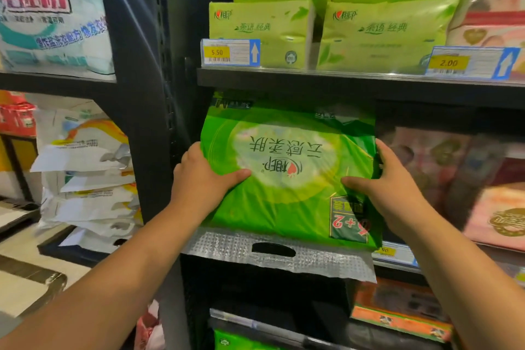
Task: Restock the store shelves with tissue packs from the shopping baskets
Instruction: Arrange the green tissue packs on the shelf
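Fingers [384, 152] of the left hand [199, 176] and right hand [389, 187] clamped the green tissue pack [287, 179] by its sides, partway onto the middle shelf [397, 260]. Pushed crookedly, it could snag under the upper shelf [341, 85] or slide off the near edge.

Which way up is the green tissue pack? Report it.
Upside down: print on the green tissue pack reads inverted, and its silver carry handle hangs at the bottom.
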Tool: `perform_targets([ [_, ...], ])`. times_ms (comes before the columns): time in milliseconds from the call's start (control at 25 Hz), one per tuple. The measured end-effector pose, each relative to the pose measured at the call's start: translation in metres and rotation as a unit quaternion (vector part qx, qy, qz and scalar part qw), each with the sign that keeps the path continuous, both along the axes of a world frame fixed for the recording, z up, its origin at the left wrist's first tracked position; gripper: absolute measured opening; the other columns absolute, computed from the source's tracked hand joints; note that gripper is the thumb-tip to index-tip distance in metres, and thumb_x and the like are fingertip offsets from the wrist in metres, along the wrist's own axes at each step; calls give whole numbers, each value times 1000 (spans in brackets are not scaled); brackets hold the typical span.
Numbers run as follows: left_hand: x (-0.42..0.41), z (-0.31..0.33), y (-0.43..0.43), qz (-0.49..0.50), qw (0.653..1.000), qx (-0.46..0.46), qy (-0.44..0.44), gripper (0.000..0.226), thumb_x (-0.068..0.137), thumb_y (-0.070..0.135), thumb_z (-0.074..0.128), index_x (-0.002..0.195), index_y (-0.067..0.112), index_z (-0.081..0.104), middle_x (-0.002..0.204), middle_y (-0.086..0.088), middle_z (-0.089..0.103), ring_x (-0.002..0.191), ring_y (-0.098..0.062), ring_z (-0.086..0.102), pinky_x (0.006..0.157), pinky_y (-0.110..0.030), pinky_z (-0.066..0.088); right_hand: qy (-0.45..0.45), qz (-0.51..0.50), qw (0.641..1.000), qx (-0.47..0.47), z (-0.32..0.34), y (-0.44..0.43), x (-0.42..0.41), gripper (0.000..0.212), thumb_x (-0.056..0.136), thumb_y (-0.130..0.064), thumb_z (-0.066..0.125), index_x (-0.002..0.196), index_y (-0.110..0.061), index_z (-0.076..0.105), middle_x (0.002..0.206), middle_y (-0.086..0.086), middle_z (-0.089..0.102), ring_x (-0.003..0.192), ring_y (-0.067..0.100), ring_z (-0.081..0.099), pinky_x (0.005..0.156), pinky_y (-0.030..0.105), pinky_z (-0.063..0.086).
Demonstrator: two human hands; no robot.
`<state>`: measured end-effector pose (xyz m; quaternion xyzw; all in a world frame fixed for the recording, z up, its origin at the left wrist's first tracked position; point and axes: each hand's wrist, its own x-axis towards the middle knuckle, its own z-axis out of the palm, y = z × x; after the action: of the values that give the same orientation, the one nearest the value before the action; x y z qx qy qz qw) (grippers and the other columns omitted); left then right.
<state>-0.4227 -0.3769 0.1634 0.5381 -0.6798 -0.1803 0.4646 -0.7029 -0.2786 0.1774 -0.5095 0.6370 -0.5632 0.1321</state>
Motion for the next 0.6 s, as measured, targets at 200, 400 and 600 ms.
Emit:
perform_targets([
  [200,-2,-2,-12,14,1000,-18,4,120,43,88,59,137,15,39,127,-5,53,117,-31,51,94,-50,47,-2,8,1000,-13,4,-18,3,59,73,-12,81,123,-26,52,108,1,68,90,17,68,77,34,55],
  [400,-16,0,-11,53,995,-48,-68,108,71,69,65,152,20,15,138,-13,40,127,-34,35,99,-43,36,-15,0,999,-40,4,-30,-1,47,72,-18,83,107,-17,51,95,-1,66,83,13,66,69,29,52],
  [600,-31,1,-28,61,992,-47,-100,99,74,68,63,152,27,18,132,-13,39,124,-33,35,95,-41,37,-13,-42,999,-3,-4,-58,-12,51,70,-29,85,102,-15,47,97,7,62,89,24,62,72,38,52],
])
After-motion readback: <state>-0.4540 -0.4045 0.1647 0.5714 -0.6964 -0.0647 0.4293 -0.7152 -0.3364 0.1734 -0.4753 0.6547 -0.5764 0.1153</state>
